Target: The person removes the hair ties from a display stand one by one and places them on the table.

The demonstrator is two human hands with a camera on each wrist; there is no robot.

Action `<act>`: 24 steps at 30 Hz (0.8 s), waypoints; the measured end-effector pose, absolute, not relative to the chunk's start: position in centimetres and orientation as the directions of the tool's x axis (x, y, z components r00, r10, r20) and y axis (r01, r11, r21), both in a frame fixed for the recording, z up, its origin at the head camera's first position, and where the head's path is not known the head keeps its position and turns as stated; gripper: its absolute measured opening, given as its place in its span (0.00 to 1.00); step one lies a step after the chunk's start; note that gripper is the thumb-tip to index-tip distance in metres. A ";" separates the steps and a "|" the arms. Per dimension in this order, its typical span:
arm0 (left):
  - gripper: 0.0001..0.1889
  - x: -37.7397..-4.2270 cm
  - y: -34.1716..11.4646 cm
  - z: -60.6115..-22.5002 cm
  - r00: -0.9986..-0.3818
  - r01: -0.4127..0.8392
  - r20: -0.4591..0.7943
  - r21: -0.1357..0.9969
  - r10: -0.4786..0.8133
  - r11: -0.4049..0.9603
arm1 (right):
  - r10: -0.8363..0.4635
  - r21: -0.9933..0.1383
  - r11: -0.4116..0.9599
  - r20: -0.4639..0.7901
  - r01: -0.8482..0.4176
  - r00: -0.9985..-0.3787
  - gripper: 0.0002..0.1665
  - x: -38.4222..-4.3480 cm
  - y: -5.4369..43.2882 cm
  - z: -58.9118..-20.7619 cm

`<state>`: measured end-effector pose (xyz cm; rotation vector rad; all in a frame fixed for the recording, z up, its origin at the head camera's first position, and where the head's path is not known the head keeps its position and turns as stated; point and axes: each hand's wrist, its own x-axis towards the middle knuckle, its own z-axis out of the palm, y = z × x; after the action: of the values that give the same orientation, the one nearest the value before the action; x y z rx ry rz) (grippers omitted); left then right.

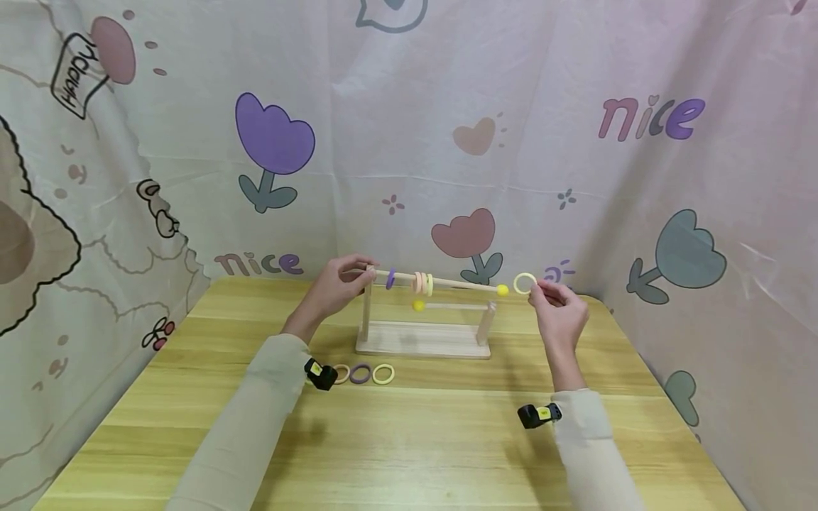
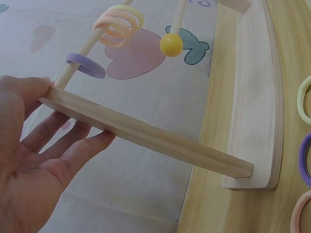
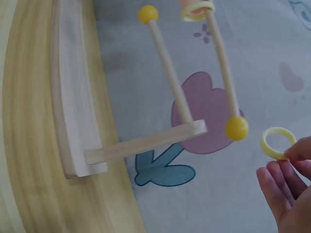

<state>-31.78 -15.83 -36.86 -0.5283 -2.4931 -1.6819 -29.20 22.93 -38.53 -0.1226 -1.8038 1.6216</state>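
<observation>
Yellow ring pinched in right hand, right of frame center, just off upper rod's yellow ball. Left hand grips tall post's top. Purple ring, peach rings on rod; loose rings on table, lower center-left.

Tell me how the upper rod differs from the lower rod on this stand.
The upper rod carries several rings, while the lower rod carries none. The upper rod looks longer than the lower one. The upper rod runs from the taller post; the lower rod runs from the shorter post, pointing the opposite way. Both are pale rods with a yellow ball at the free end.
</observation>
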 end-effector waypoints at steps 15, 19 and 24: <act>0.17 -31.9 -15.9 -36.8 -0.933 0.340 0.269 0.878 0.240 0.338 | 0.168 -0.939 0.254 0.279 -0.232 -0.945 0.15 -28.2 20.8 -37.9; 0.17 -31.8 -15.9 -36.8 -0.934 0.337 0.266 0.877 0.238 0.344 | 0.089 -0.926 0.296 0.270 -0.234 -0.959 0.14 -28.3 20.0 -38.5; 0.16 -31.8 -15.8 -36.7 -0.934 0.339 0.270 0.878 0.236 0.338 | 0.023 -0.924 0.301 0.253 -0.235 -0.967 0.12 -28.2 18.8 -39.1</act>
<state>-31.79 -15.82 -36.72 -0.5366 -2.4914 -1.6707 -28.23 18.79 -39.07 0.1951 -2.3485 1.7275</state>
